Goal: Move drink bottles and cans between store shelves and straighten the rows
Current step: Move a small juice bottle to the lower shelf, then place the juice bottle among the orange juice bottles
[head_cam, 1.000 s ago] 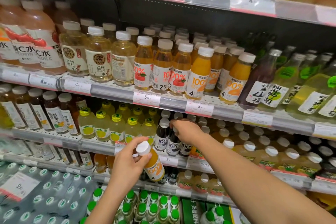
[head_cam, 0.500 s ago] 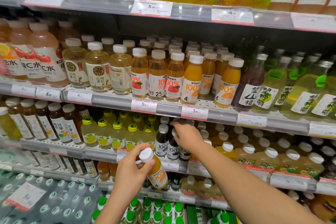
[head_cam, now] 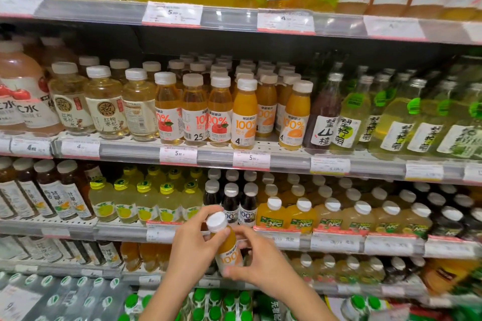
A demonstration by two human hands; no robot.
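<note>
Orange juice bottle [head_cam: 226, 245] held in both hands in front of the lower shelves.

Small and clear, it has a white cap, orange liquid and a white label printed "100%", and leans slightly left. The left hand [head_cam: 193, 245] curls around its neck and upper body; the right hand [head_cam: 257, 260] pinches the label and lower part. Matching bottles [head_cam: 243, 117] stand on the shelf [head_cam: 214, 157] above.

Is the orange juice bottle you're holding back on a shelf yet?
No, the orange juice bottle is off the shelves, gripped by the left hand with the right hand on its lower part.
</note>
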